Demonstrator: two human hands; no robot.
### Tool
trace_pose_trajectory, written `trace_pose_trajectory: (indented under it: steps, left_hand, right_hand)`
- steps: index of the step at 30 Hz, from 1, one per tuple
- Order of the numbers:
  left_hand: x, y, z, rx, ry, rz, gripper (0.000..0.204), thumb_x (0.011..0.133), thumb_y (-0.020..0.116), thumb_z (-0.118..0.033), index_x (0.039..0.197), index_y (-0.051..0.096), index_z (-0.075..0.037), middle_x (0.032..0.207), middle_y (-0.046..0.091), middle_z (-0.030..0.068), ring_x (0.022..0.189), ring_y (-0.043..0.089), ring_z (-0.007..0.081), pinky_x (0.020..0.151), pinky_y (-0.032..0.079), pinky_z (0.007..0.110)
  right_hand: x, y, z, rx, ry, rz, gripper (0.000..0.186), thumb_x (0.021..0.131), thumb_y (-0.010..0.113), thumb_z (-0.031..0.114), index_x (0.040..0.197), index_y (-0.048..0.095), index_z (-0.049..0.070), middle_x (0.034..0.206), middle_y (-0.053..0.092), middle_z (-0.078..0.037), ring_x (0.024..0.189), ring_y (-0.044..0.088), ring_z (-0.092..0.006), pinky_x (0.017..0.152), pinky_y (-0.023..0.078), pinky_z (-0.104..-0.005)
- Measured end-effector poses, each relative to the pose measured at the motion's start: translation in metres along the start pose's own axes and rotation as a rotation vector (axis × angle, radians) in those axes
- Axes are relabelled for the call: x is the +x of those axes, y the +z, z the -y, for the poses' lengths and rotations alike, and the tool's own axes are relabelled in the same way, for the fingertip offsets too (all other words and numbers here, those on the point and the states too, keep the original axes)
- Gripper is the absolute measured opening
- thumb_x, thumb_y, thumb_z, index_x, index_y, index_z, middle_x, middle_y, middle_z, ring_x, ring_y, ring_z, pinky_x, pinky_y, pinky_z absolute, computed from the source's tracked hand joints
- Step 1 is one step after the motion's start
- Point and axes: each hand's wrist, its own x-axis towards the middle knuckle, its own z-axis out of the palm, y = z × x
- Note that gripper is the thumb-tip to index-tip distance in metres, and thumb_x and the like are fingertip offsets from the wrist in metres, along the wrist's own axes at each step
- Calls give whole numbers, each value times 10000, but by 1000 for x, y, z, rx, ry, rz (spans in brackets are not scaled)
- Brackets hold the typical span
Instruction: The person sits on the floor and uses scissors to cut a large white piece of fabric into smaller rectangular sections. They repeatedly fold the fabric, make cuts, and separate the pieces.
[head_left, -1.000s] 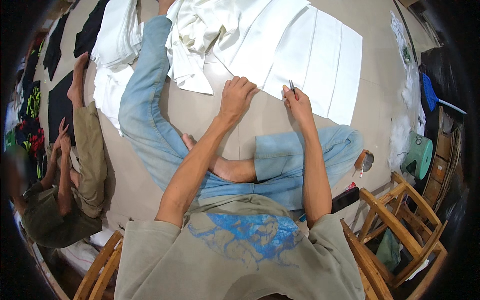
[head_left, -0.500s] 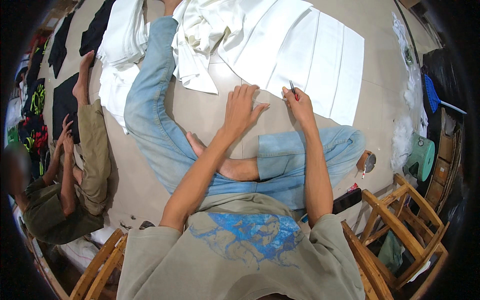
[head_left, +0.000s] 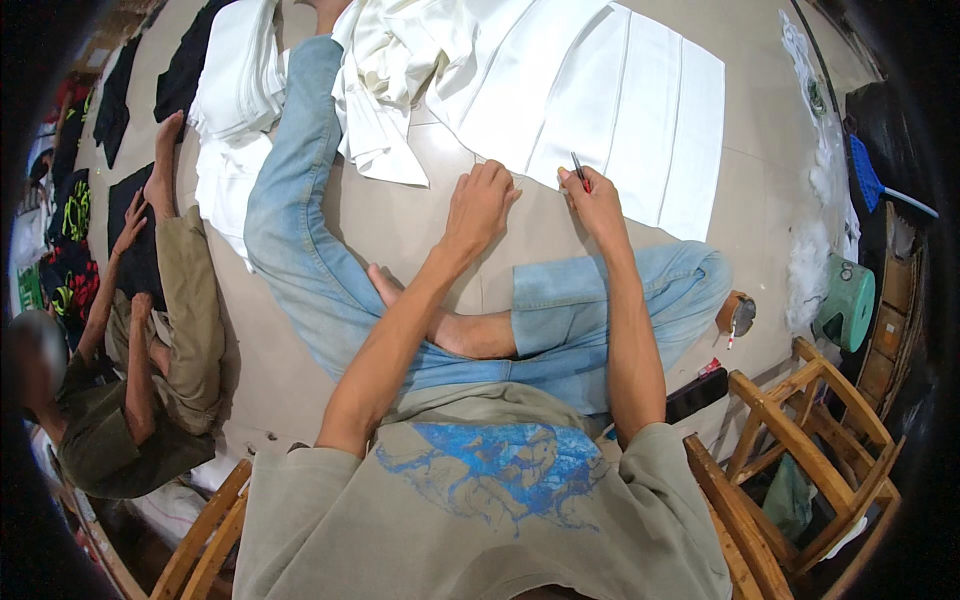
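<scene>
Beige tiled floor: white cloth panels lay spread, one o'clock; white cloth bundle unspread, eleven. Left hand curled, hold unclear; right hand gripped black-red tool.

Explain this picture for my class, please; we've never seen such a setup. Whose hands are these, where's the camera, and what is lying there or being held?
There is no robot here: these are a person's own bare hands. The camera is worn on the head and looks down; its wide lens bends straight edges near the rim.

On the tiled floor lies white cloth in overlapping panels, with a folded white stack farther left. The right hand holds a small pointed tool by the cloth's near edge. The left hand is curled; whether it holds anything is unclear. Another person sits at the left.
</scene>
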Motion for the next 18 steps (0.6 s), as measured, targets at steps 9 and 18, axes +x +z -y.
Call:
trace_pose_trajectory:
  steps: [9, 18]
  left_hand:
    - [1, -4, -14, -137, 55, -113, 148, 934, 690, -85, 1002, 579, -16, 1183, 627, 138, 946, 625, 345, 820, 487, 460]
    - [-1, 7, -10, 20, -65, -100, 88, 950, 657, -61, 1007, 595, -35, 929, 613, 145, 908, 624, 339, 782, 463, 462]
  right_hand:
    - [0, -1, -1, -43, -24, -5, 447, 993, 683, 403, 870, 692, -27, 676, 593, -51, 637, 516, -148, 610, 423, -325]
    - [-3, 0, 6, -13, -6, 10, 432, 1002, 680, 393, 868, 687, -18, 653, 574, -31, 608, 506, -128, 580, 408, -317]
